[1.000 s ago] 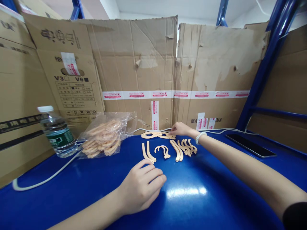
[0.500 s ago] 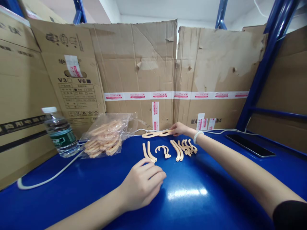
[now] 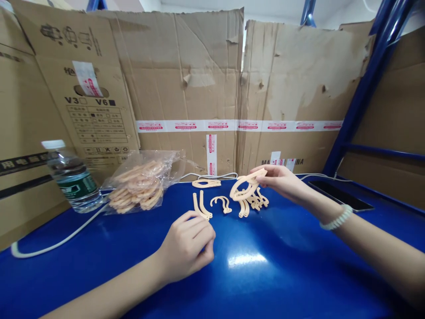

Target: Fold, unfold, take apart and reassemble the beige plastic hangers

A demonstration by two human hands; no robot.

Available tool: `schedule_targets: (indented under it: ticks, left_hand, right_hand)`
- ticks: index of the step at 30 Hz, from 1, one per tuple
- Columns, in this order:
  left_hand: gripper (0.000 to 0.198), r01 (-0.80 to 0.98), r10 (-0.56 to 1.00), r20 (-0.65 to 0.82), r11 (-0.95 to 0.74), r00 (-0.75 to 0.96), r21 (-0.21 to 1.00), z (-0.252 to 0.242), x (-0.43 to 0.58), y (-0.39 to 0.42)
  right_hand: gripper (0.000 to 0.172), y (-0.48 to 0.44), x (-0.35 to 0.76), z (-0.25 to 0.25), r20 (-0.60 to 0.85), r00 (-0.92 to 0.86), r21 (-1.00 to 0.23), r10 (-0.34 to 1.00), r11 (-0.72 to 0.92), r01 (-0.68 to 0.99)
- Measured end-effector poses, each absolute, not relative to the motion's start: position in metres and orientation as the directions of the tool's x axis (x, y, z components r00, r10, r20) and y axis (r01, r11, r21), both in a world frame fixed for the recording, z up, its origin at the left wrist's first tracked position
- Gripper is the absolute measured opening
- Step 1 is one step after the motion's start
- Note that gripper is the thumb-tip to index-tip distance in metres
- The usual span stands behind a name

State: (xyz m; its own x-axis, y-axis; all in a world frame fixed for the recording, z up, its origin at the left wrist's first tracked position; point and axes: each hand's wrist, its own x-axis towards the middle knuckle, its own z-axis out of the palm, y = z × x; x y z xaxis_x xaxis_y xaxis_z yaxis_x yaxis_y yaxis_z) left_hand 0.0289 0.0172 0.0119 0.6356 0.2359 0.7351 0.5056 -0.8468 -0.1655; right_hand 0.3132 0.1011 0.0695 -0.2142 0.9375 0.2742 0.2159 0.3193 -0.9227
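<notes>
My right hand (image 3: 274, 177) pinches a beige plastic folding hanger (image 3: 244, 188) by one end, holding it above the table. The hanger is folded into a pointed oval and partly covers a pair of curved hanger arms (image 3: 244, 208) and several small hooked pieces (image 3: 259, 200). My left hand (image 3: 187, 248) is loosely closed near the table, with nothing visible in it. Its fingers are just in front of two more hanger arms (image 3: 201, 206). Between the groups lie curved hook pieces (image 3: 222, 204). Another folded hanger (image 3: 206, 183) lies flat behind them.
A clear plastic bag (image 3: 137, 184) full of beige pieces sits at the left, beside a water bottle (image 3: 73, 177) and a white cable (image 3: 63, 241). A dark phone (image 3: 341, 195) lies behind my right forearm. Cardboard sheets (image 3: 186, 88) wall off the back of the blue table (image 3: 265, 283).
My right hand has lifted one folded hanger off the back of the table and brought it nearer; the other stays there. My left hand's fingers have curled in more. The view has shifted slightly.
</notes>
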Motion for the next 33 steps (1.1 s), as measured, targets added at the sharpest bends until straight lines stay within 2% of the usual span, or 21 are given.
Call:
schedule_targets:
  ticks: [4, 12, 15, 17, 19, 21, 23, 27, 30, 33]
  left_hand:
    - [0.021, 0.51, 0.181, 0.739, -0.824, 0.649, -0.246, 0.015, 0.029, 0.016]
    - [0.021, 0.465, 0.0, 0.733, -0.773, 0.681, -0.432, 0.015, 0.019, 0.007]
    - [0.015, 0.46, 0.012, 0.731, -0.784, 0.682, -0.416, 0.017, 0.023, 0.004]
    - [0.013, 0.493, 0.133, 0.753, -0.825, 0.644, -0.276, 0.017, 0.03, 0.003]
    - [0.026, 0.534, 0.336, 0.748, -0.845, 0.572, -0.03, 0.016, 0.036, 0.001]
    - [0.026, 0.546, 0.537, 0.663, -0.807, 0.522, 0.223, 0.015, 0.041, 0.0]
    - [0.015, 0.545, 0.666, 0.552, -0.739, 0.501, 0.396, 0.013, 0.043, -0.002]
    - [0.013, 0.509, 0.801, 0.47, -0.599, 0.371, 0.619, 0.011, 0.041, -0.002]
    - [0.016, 0.367, 0.862, 0.443, -0.506, 0.247, 0.78, 0.012, 0.039, 0.002]
    - [0.018, 0.262, 0.884, 0.445, -0.467, 0.143, 0.844, 0.012, 0.037, 0.008]
  right_hand:
    - [0.033, 0.064, 0.297, 0.054, 0.267, -0.319, -0.947, 0.909, 0.308, 0.085]
    - [0.026, 0.036, 0.277, 0.032, 0.243, -0.449, -0.955, 0.86, 0.293, 0.045]
    - [0.025, 0.027, 0.273, 0.03, 0.255, -0.456, -0.951, 0.853, 0.306, 0.041]
    - [0.025, 0.022, 0.27, 0.03, 0.255, -0.456, -0.955, 0.852, 0.295, 0.017]
    - [0.024, 0.017, 0.267, 0.029, 0.238, -0.464, -0.964, 0.853, 0.264, -0.009]
    - [0.025, 0.014, 0.265, 0.028, 0.213, -0.474, -0.974, 0.854, 0.224, -0.034]
    - [0.029, 0.014, 0.264, 0.027, 0.18, -0.481, -0.983, 0.858, 0.179, -0.048]
    - [0.033, 0.019, 0.269, 0.028, 0.089, -0.449, -0.992, 0.889, 0.121, 0.043]
    - [0.025, 0.027, 0.275, 0.029, 0.063, -0.451, -0.979, 0.89, 0.143, 0.147]
    - [0.024, 0.034, 0.28, 0.029, 0.07, -0.449, -0.966, 0.891, 0.173, 0.194]
